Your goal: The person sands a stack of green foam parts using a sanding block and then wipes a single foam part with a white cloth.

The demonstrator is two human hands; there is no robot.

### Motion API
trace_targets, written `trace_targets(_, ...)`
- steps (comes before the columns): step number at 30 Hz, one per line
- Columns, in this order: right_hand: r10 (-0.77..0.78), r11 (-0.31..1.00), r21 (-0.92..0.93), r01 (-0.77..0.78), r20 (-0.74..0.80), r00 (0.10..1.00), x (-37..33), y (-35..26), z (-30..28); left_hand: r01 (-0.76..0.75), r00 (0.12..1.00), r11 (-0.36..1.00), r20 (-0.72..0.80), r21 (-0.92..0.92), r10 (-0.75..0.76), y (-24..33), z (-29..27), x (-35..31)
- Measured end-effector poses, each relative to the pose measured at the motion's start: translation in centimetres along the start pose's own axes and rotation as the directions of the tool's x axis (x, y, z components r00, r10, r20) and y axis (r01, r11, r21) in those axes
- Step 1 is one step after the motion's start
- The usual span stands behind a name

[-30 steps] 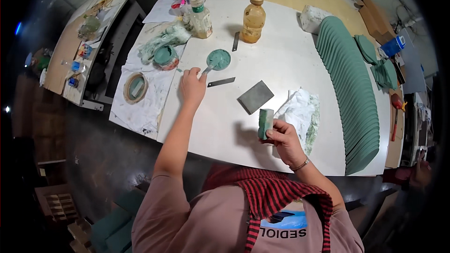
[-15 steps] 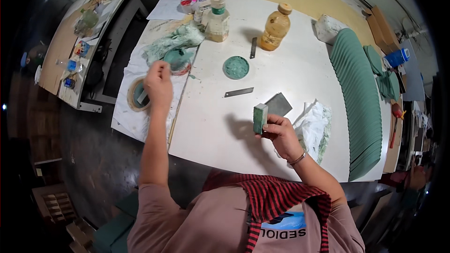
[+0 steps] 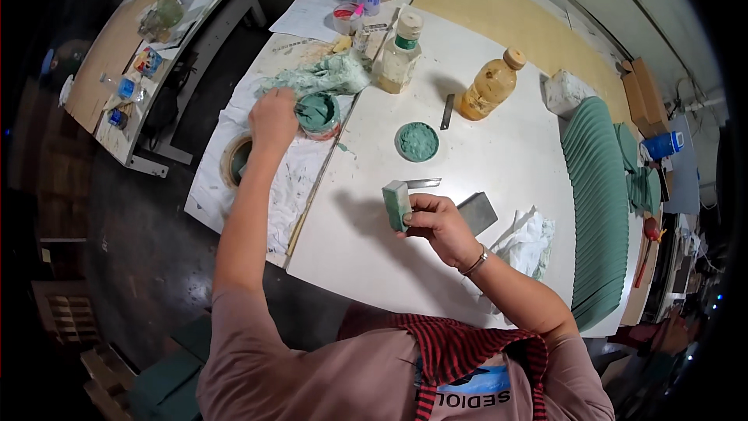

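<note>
My right hand point(image 3: 441, 228) grips a small rectangular block point(image 3: 396, 207), upright above the white table, with a green-smeared face and a pale top. On the left, my left hand point(image 3: 273, 123) is closed beside an open jar of green paste point(image 3: 319, 114); what its fingers hold, if anything, is hidden. A dark, thin thing shows inside that jar's mouth. Close by the left wrist lies a brown-rimmed round container point(image 3: 234, 160), partly covered by the forearm. A shallow lid full of green paste point(image 3: 418, 142) and a thin metal blade point(image 3: 425, 183) lie beyond the block.
A grey plate point(image 3: 478, 212) and crumpled white cloth point(image 3: 527, 243) lie right of my right hand. Another blade point(image 3: 447, 112) sits by an amber bottle point(image 3: 492, 84). A clear bottle point(image 3: 399, 54) stands behind the green-stained rag point(image 3: 319, 74). Overlapping green sheets point(image 3: 598, 214) line the right.
My right hand has carried the block leftward over the table. My left hand has shifted slightly away from me, beside the jar. The whole view has moved a little.
</note>
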State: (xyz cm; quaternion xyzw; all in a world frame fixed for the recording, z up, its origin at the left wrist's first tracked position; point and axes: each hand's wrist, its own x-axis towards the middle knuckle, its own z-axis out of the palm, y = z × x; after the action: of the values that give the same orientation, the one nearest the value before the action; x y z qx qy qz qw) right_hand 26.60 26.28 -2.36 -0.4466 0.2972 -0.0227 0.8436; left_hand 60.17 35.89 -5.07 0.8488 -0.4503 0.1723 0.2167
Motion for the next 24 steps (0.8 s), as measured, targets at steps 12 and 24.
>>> trace_targets(12, 0.081, 0.997, -0.001, -0.081, -0.017, 0.997, 0.5, 1.1, -1.1, 0.025, 0.999, 0.996, 0.033, -0.082, -0.023, 0.2, 0.5, 1.2)
trace_targets(24, 0.12, 0.992, 0.039, -0.121, 0.022, 0.993, 1.5, 0.9, 0.1, 0.038, 0.995, 0.993, 0.092, -0.109, -0.028, 0.0, -1.0, 2.3)
